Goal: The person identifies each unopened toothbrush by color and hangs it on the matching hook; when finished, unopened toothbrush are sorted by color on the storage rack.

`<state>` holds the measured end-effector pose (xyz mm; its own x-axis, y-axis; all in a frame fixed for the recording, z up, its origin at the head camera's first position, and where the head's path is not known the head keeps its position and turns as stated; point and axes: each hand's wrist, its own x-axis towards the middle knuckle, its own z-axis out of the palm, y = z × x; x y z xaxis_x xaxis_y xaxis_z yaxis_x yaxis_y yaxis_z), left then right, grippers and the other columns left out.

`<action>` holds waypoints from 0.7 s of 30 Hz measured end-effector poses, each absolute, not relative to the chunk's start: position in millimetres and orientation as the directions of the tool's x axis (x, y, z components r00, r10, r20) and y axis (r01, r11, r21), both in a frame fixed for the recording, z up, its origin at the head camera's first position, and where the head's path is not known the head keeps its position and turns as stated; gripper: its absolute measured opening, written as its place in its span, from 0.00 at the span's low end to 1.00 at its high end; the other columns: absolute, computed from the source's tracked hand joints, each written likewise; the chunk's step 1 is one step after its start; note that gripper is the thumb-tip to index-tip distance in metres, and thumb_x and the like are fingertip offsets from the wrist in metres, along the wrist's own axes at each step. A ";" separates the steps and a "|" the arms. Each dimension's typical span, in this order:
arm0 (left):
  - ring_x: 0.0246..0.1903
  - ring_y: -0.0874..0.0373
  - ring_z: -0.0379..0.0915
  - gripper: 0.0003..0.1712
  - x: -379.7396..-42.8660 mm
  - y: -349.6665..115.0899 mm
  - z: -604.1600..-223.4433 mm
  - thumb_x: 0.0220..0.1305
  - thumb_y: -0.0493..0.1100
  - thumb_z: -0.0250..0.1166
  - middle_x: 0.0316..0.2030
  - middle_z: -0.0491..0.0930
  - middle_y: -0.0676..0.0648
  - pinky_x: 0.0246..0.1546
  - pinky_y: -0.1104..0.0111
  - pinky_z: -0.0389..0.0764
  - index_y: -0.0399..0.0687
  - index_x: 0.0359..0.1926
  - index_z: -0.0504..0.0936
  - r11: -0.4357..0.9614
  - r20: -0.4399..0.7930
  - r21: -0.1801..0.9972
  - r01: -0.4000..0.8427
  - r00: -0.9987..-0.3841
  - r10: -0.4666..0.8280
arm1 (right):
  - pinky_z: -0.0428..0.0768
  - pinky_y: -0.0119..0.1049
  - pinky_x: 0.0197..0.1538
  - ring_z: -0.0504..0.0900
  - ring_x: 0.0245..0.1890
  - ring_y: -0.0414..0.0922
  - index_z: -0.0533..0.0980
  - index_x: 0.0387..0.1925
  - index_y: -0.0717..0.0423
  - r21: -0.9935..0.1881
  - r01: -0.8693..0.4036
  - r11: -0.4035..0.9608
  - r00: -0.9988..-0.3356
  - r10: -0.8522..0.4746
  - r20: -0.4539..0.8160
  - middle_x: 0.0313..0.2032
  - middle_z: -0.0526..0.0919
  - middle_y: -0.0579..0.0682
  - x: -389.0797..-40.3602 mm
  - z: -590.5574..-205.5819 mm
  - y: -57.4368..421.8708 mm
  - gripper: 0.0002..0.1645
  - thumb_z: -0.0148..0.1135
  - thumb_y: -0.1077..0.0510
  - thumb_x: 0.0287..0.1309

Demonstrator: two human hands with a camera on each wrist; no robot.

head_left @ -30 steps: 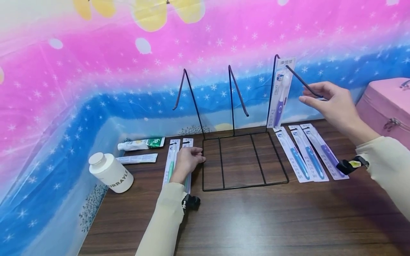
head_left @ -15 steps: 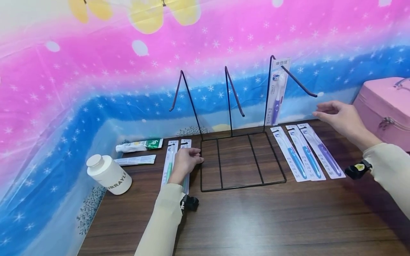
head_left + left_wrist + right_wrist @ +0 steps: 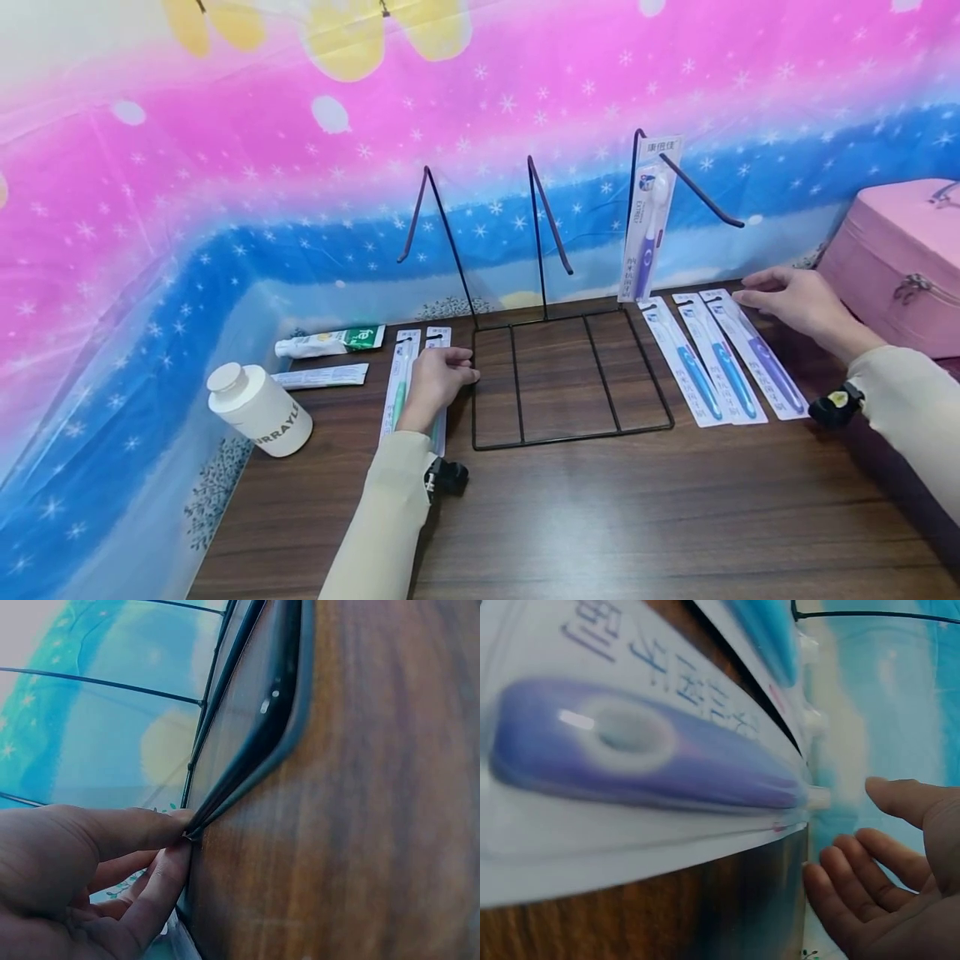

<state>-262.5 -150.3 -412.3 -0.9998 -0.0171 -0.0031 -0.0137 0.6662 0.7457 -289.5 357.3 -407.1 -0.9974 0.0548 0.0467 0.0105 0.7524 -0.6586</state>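
Note:
A black wire display rack with three upright hooks stands on the table. My left hand pinches the left rod of its base between thumb and finger, as the left wrist view shows. On the rack's right hook hangs a packaged purple toothbrush. My right hand is over the top end of another packaged purple toothbrush, with thumb and fingers apart in the right wrist view. Left of that package lie two packaged blue toothbrushes, side by side and overlapping at the bottom.
Packaged green toothbrushes lie left of the rack, partly behind my left hand. Farther left are a toothpaste tube, a slim white packet and a white bottle. A pink case stands at the right, before a patterned cloth backdrop.
My right hand has left the tip of the right hook, moved right, then come down to the purple toothbrush package on the table. The left hand stays on the rack.

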 end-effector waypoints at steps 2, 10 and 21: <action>0.38 0.56 0.80 0.18 -262.6 -150.5 -412.9 0.55 0.36 0.72 0.38 0.84 0.48 0.40 0.63 0.78 0.42 0.49 0.85 0.664 -0.005 0.748 -0.015 -1.000 -0.017 | 0.72 0.58 0.47 0.80 0.43 0.60 0.72 0.58 0.63 -0.649 0.028 0.760 -0.999 0.049 0.015 0.52 0.75 0.70 -290.6 -408.8 357.9 0.47 0.60 0.28 0.55; 0.38 0.56 0.80 0.18 -262.9 -149.8 -414.0 0.55 0.36 0.72 0.38 0.84 0.48 0.40 0.63 0.78 0.42 0.49 0.85 0.666 -0.006 0.746 -0.017 -1.000 -0.018 | 0.70 0.59 0.46 0.76 0.42 0.58 0.72 0.58 0.64 -0.609 0.093 0.788 -0.995 0.047 -0.092 0.52 0.74 0.69 -294.1 -411.2 358.7 0.50 0.61 0.26 0.52; 0.39 0.57 0.78 0.17 -264.6 -149.6 -413.5 0.55 0.36 0.72 0.38 0.84 0.49 0.39 0.64 0.77 0.43 0.48 0.86 0.673 -0.003 0.740 -0.019 -1.000 -0.025 | 0.70 0.61 0.46 0.72 0.46 0.62 0.72 0.56 0.64 -0.601 0.110 0.791 -0.993 0.057 -0.107 0.53 0.71 0.70 -293.8 -413.6 354.6 0.50 0.60 0.25 0.51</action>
